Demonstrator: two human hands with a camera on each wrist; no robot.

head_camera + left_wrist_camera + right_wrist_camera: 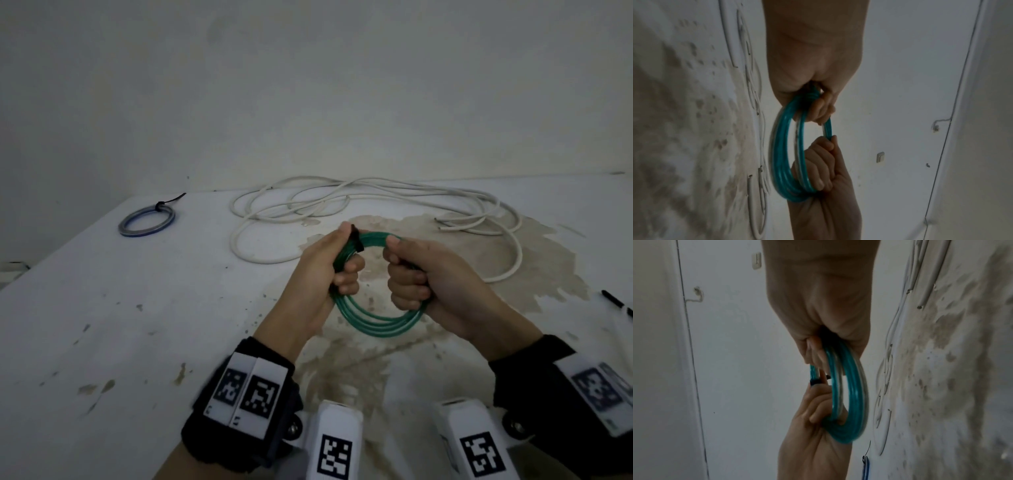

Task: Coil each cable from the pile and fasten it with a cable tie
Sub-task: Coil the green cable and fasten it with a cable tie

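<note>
Held up off the worktop (102,308) in both hands: a green cable (373,323) wound into a ring of several loops, above a brown stain (479,260) on the white surface.

Left hand (322,274) closed round the left side of the green cable, fingers (346,284) curled through the ring, thumb lying along the top. Just under that thumb, a black cable tie (356,241) wrapped across the bundled loops (whether cinched tight cannot be told).

Right hand (431,284) closed in a fist round the right side of the green cable, knuckles turned toward the left hand, the two hands near each other but apart. Something dark showing at the fingers of the right hand; too small to make out.

Left wrist view: ring seen edge-on (781,154), gripped at the top by the left hand (813,65) and at the bottom by the right hand (824,186). Right wrist view the reverse: right hand (818,305) above, left hand (813,426) below, green loops (851,394) between, black tie (815,382) at the left thumb.

Beyond the green cable, toward the wall: a loose white cable (342,202) sprawled in wide tangled loops on the worktop. Well left of the green cable: a small blue coil (147,221) lying flat, already bound with a black tie (168,202). Right of the green cable, at the frame edge: a black pen-like thing (616,303).
</note>
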